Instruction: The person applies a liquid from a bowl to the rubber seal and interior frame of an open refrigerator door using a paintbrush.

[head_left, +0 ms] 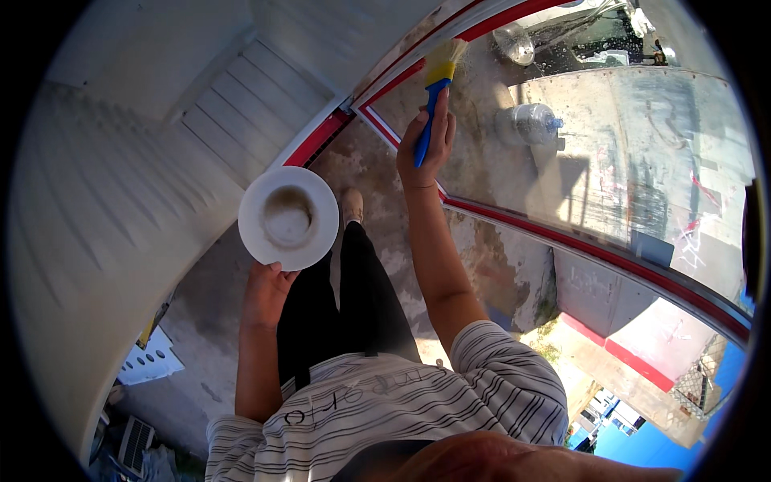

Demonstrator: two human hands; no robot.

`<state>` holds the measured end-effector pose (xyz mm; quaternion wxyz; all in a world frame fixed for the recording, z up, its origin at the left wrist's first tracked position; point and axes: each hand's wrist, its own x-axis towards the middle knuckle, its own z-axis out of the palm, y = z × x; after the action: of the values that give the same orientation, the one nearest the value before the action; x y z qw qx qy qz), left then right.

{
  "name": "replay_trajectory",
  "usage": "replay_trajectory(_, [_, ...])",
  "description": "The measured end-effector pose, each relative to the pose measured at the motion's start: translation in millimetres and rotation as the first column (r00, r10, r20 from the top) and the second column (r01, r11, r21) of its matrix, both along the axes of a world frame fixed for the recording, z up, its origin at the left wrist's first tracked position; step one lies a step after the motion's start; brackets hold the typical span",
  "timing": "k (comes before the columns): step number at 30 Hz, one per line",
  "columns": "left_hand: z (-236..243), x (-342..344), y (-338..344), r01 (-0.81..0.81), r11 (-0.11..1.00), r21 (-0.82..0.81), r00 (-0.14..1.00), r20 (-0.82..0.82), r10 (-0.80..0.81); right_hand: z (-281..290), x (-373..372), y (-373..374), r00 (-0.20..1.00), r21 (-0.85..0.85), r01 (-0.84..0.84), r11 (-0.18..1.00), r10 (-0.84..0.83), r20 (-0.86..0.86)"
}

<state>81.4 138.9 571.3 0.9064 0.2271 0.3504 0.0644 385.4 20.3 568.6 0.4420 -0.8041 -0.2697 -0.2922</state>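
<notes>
My left hand [265, 293] grips the lower rim of a shallow white dish [255, 210], which has a grey-brown film or shadow in its round middle. Above and to the right, my right hand [429, 145] is closed round the blue handle of a paintbrush [436, 88]. Its pale yellow bristles [446, 52] point up toward the top of a red-framed window pane [610, 177]; whether they touch it I cannot tell. Water drops speckle the upper part of the glass. A clear plastic jug [526, 124] shows through or beside the pane.
A white wall with panels [120, 185] curves along my left, with a red-edged base [313, 136]. Stained concrete floor [418, 273] lies under me. A white perforated board [148, 357] and a grey slatted object [136, 442] are at lower left. A pink-grey wall with red trim [602, 305] is at lower right.
</notes>
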Motion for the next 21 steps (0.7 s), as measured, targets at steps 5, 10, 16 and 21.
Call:
replay_trajectory(5, [-2,4,1,0.031,0.999,0.038,0.999,0.019,-0.032,-65,10,0,0.991,-0.207,-0.032,0.978,0.004,-0.136])
replay_trajectory(10, [-1,1,2,-0.010,0.999,0.044,1.000,-0.005,0.010,-28,-4,3,0.997,-0.146,0.010,0.989,-0.020,-0.071])
replay_trajectory(16, [-2,1,3,-0.005,1.000,0.020,1.000,0.011,0.004,-80,18,-2,0.991,-0.199,-0.020,0.980,-0.007,-0.132])
replay_trajectory(21, [-3,-4,0,-0.032,0.998,0.049,0.999,-0.002,0.032,-21,7,3,0.993,-0.142,0.010,0.990,-0.026,-0.113])
